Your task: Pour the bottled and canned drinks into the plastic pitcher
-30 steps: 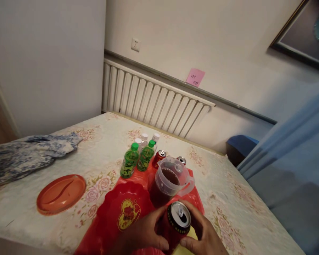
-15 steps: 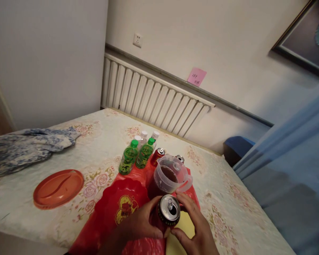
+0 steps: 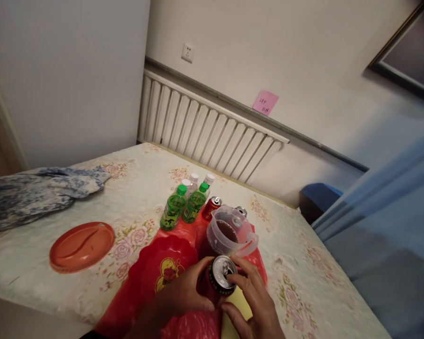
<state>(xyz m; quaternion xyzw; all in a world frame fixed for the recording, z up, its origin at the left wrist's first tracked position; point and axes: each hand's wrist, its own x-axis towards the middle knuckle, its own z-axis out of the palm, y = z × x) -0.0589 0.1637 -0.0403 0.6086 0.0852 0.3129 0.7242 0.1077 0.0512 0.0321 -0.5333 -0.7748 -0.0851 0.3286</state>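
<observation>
A red drink can (image 3: 219, 278) stands upright near the table's front, its silver top facing up. My left hand (image 3: 181, 296) wraps round its left side. My right hand (image 3: 252, 301) curls round its right side, a fingertip resting on the pull tab. Just behind the can stands a clear plastic pitcher (image 3: 229, 234) holding dark liquid. A red heart-shaped tray (image 3: 162, 270) lies to the left of my hands.
Two green bottles (image 3: 183, 207), white-capped bottles (image 3: 195, 180) and two more cans (image 3: 212, 207) stand behind the pitcher. An orange oval plate (image 3: 81, 246) and a blue patterned cloth (image 3: 38, 195) lie at left. A radiator (image 3: 205, 136) runs along the wall.
The can has been lowered and set more upright, closer to the pitcher. My right fingers have moved onto its top by the tab.
</observation>
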